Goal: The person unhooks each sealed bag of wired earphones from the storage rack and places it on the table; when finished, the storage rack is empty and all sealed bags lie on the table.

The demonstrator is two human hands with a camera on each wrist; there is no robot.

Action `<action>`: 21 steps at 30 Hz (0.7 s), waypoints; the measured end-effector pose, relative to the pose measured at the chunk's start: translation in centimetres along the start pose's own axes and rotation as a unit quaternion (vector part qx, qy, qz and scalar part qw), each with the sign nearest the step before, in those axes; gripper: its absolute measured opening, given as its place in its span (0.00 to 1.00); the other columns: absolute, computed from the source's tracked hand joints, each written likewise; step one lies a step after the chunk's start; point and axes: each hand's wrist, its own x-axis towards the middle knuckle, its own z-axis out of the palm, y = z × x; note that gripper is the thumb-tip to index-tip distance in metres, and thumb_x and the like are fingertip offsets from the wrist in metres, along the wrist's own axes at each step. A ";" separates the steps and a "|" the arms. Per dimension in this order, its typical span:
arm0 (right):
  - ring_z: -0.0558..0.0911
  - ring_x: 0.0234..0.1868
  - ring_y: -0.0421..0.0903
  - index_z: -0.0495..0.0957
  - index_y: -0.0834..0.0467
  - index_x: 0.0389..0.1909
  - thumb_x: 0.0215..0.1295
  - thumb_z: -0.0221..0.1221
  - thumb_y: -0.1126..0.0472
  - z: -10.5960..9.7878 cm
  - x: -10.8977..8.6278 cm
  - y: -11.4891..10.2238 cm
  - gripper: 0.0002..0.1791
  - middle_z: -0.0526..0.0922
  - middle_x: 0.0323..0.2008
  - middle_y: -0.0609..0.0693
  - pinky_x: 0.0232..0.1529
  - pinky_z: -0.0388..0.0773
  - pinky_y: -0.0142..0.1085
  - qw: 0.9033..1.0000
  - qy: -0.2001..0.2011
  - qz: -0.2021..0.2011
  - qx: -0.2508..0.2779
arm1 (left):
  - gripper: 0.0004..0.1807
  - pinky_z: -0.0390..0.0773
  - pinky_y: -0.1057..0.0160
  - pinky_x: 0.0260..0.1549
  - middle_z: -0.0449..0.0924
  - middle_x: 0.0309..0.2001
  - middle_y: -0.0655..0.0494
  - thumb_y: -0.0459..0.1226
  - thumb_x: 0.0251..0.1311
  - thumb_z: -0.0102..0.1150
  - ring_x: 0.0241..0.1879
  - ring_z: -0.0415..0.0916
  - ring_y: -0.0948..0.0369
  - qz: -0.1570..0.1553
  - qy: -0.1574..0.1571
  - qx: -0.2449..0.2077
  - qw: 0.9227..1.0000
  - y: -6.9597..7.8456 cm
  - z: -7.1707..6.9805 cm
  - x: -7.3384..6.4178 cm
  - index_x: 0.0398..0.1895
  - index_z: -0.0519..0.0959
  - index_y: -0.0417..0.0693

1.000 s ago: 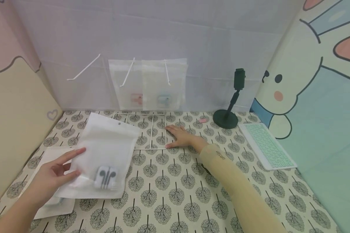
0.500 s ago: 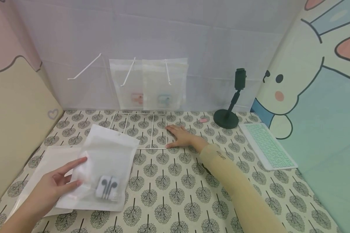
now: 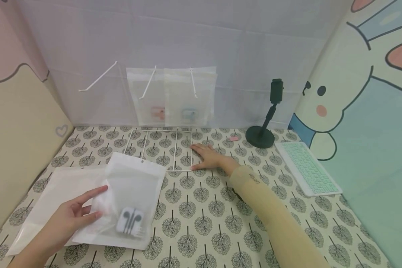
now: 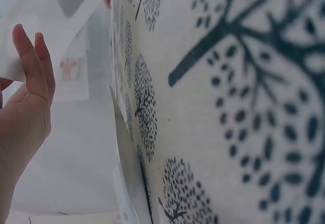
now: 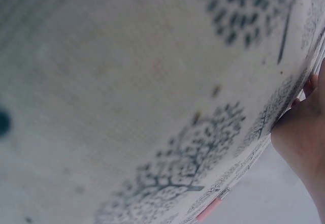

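My left hand pinches the left edge of a frosted white zip bag between thumb and fingers. Wired earphones in a white case show through its lower part, and a small hang hole is near its top. A second white bag lies on the cloth, partly covered by the held one. In the left wrist view the bag rises above the fingers, tilted off the table. My right hand rests with fingers and thumb spread at the right end of a white wire rack base.
Three white hooks stick out at the back; the left hook is bare. A bag with a pink item and one with a blue item hang there. A black stand, pink USB stick and mint keyboard lie rightward.
My left hand has drawn the earphone bag down toward me and slightly right, uncovering more of the rack base and the bag beneath. My right hand has stayed put.
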 end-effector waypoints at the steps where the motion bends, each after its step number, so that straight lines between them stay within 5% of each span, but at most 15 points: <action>1: 0.44 0.75 0.51 0.42 0.51 0.75 0.54 0.56 0.30 0.0 0.0 0.0 0.56 0.44 0.75 0.52 0.72 0.35 0.54 1.000 0.000 -0.001 0.000 | 0.36 0.81 0.69 0.39 0.60 0.65 0.77 0.28 0.61 0.57 0.45 0.80 0.67 -0.004 0.001 0.006 1.000 -0.1 0.0 0.0 0.72 0.56 0.47; 8: 0.44 0.75 0.51 0.42 0.51 0.75 0.54 0.56 0.30 -0.2 -0.1 -0.2 0.55 0.44 0.75 0.52 0.72 0.35 0.53 1.000 -0.002 0.001 0.003 | 0.38 0.84 0.60 0.30 0.67 0.58 0.77 0.34 0.58 0.62 0.39 0.81 0.64 -0.050 -0.001 0.039 0.998 -0.8 0.0 0.2 0.71 0.59 0.52; 11: 0.44 0.75 0.51 0.42 0.51 0.75 0.54 0.57 0.31 -0.3 -0.2 -0.3 0.55 0.44 0.75 0.52 0.72 0.35 0.53 1.000 -0.002 0.002 0.006 | 0.40 0.83 0.64 0.30 0.63 0.66 0.65 0.38 0.54 0.66 0.41 0.80 0.64 -0.064 0.013 0.110 0.992 -1.1 -0.1 0.4 0.70 0.61 0.52; 15: 0.44 0.75 0.51 0.42 0.52 0.75 0.54 0.57 0.31 -0.4 -0.2 -0.4 0.55 0.44 0.75 0.52 0.72 0.35 0.54 1.000 -0.002 0.002 0.006 | 0.42 0.81 0.70 0.33 0.59 0.68 0.38 0.41 0.50 0.69 0.47 0.80 0.49 -0.069 0.010 0.186 0.980 -1.2 -0.3 0.7 0.70 0.62 0.51; 21: 0.44 0.75 0.50 0.42 0.51 0.75 0.54 0.57 0.31 -0.3 -0.2 -0.2 0.55 0.44 0.75 0.52 0.72 0.35 0.54 1.000 0.000 0.000 0.003 | 0.45 0.82 0.58 0.41 0.61 0.65 0.32 0.45 0.45 0.71 0.45 0.78 0.39 -0.048 -0.008 0.253 0.966 -1.4 -0.5 0.9 0.68 0.64 0.47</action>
